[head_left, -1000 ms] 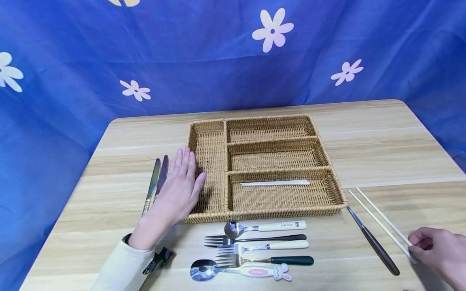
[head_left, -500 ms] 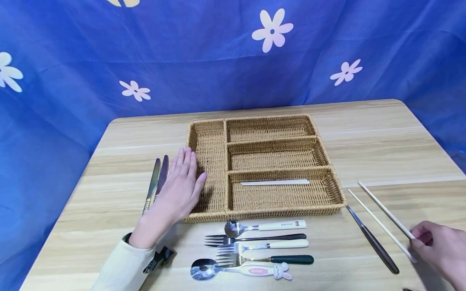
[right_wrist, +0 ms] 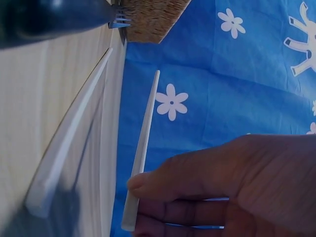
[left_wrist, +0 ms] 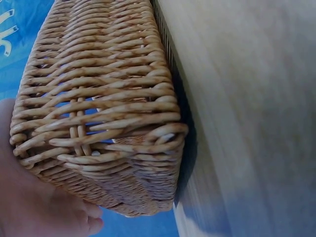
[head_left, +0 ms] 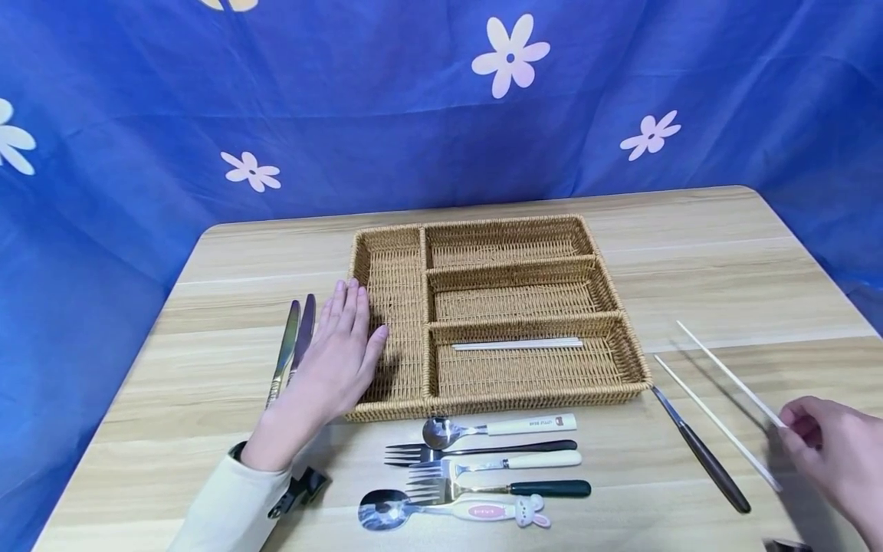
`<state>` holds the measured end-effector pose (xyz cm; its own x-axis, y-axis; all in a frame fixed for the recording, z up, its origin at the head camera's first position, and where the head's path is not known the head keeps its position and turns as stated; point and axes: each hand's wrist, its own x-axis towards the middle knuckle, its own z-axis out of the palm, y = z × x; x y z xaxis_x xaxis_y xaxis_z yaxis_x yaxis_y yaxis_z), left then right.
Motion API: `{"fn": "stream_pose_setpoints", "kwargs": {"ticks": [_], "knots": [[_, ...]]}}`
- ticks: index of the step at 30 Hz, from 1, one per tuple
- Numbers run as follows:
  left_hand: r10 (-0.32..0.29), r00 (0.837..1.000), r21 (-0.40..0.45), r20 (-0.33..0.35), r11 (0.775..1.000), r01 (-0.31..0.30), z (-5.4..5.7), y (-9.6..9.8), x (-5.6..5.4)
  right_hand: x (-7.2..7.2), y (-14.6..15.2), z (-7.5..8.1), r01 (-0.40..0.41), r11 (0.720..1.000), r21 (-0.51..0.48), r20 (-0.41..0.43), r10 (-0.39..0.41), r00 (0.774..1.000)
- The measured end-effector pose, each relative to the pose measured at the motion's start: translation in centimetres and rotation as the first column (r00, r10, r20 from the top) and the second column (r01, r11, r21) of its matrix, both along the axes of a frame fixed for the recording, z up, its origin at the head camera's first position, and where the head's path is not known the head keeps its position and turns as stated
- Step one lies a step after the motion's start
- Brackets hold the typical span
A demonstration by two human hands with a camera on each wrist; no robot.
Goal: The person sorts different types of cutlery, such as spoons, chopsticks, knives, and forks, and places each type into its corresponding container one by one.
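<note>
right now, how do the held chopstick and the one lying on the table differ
The held chopstick is raised off the table; the loose chopstick lies on it. The right hand pinches the held chopstick but not the loose chopstick. Both are pale and slender.

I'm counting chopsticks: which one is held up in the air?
The white chopstick pinched in the right hand; it is clear of the table, while another chopstick lies on it and the rest lie in the basket.

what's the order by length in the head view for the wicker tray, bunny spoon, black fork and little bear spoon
Wicker tray, clearly longest
Bunny spoon and black fork, too alike to rank
Little bear spoon
</note>
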<state>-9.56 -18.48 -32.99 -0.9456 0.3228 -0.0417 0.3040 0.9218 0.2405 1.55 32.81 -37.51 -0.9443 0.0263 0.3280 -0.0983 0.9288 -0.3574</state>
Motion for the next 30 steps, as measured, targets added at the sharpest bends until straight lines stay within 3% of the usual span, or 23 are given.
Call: {"fn": "stream_pose_setpoints", "kwargs": {"ticks": [5,17,24,30], "knots": [[-0.001,1.000,0.003,0.000,1.000,0.001,-0.1,0.0,-0.1,-0.5,-0.1,0.6,-0.049,0.998,0.044,-0.030,0.050,0.998],[0.002,1.000,0.015,-0.014,1.000,-0.002,-0.1,-0.1,0.0,-1.5,-1.2,2.2,-0.093,0.991,0.100,0.025,0.090,0.996],[-0.065,0.988,0.039,-0.143,0.997,0.071,-0.3,-0.1,0.0,-2.7,-2.6,3.6,-0.199,0.963,0.183,0.039,0.195,0.980],[-0.098,0.990,0.049,-0.098,0.993,0.103,-0.2,0.2,-0.2,-3.9,-4.6,5.4,-0.263,0.939,0.222,-0.001,0.270,0.963]]}}
